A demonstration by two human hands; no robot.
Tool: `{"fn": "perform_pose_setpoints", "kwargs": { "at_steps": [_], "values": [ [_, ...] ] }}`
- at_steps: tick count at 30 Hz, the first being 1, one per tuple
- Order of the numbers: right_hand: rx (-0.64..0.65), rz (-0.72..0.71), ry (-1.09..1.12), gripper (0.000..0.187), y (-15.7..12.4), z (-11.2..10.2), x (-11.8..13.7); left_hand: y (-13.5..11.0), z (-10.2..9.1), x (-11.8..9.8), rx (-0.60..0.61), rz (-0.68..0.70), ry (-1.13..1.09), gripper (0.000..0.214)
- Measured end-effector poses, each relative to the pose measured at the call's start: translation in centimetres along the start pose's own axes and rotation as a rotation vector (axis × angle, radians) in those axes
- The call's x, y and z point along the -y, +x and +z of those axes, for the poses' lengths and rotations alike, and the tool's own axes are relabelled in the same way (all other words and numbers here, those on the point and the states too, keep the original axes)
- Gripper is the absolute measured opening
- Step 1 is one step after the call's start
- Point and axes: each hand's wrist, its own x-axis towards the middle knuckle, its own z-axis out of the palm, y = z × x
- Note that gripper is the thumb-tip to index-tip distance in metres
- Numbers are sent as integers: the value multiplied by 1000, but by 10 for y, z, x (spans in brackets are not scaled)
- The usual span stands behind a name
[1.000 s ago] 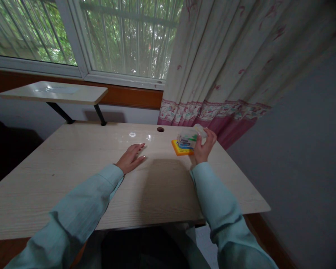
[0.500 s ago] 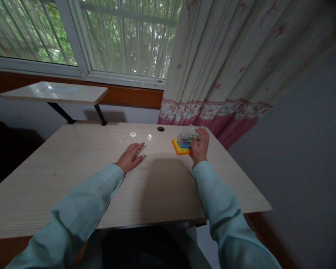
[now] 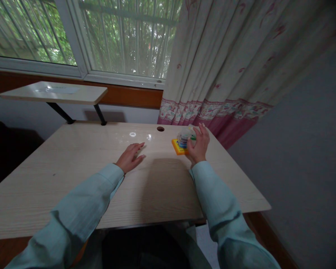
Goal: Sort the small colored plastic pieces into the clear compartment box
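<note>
My left hand (image 3: 130, 157) rests on the table with fingers stretched out and thumb apart, holding nothing. Toward the back right lies a flat yellow-orange box (image 3: 177, 147), with a small stack of clear plastic cases (image 3: 182, 138) on top. Dark, blue and green bits show through the clear plastic. My right hand (image 3: 199, 145) curves around the right side of the stack, its thumb and fingers spread apart. Its thumb is at the near side of the cases and its fingers at the far side. The hand hides the right part of the stack and box.
The pale wood-grain table (image 3: 100, 194) has a round cable hole (image 3: 160, 129) near its back edge. A raised shelf (image 3: 81, 95) on black legs stands at the back left. A floral curtain (image 3: 212, 74) hangs behind the stack, beside a window (image 3: 128, 41).
My right hand's fingers have spread; the thumb has shifted left and the fingertips have risen slightly. My left hand has stayed in place, as has the yellow box.
</note>
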Motion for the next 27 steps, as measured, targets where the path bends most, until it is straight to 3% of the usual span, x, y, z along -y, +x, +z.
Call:
{"fn": "perform_pose_setpoints", "kwargs": {
  "at_steps": [4,7,11,14,17,27],
  "values": [
    [170,-145,55,30,-2,6,26,-1,0,0,-9,1,3,55],
    [419,-185,178,24,-10,17,47,-1,0,0,-14,8,6,54],
    [751,-82,-17,32,-19,25,61,0,0,0,-2,3,10,54],
    [879,20,-157,39,-22,25,61,0,0,1,10,7,14,55],
    [891,54,-131,35,-24,28,56,0,1,2,12,8,11,54],
    [665,180,183,38,-25,49,39,0,2,3,23,3,3,54]
  ]
}}
